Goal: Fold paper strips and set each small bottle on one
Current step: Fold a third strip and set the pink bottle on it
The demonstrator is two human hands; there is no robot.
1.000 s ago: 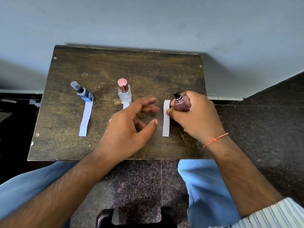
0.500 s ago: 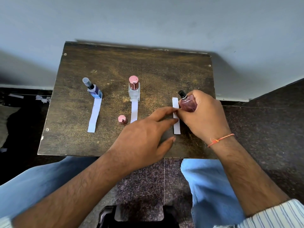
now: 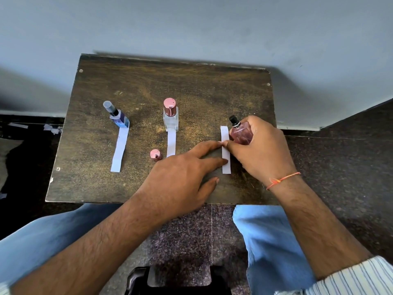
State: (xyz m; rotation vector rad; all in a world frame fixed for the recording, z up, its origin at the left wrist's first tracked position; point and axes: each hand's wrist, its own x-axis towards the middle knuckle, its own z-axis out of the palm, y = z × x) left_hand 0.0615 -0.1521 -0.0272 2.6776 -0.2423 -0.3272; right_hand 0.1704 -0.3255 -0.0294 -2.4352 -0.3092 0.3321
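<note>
While the left hand (image 3: 180, 179) is laid flat with straight fingers, its fingertips touch the right paper strip (image 3: 225, 150), whose long axis runs near to far on the bench (image 3: 85, 184). Just beside that strip, the pink bottle (image 3: 241, 134) is gripped by the right hand (image 3: 261, 150), tilted, cap pointing far-left. Farther left, two bottles stand upright on strip ends.

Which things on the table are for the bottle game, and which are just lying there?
For the job:
blue bottle
clear bottle
pink bottle, held by the right hand
left strip
middle strip
right strip, touched by the left hand

Just lying about:
loose pink cap
paper scraps on the floor
</note>
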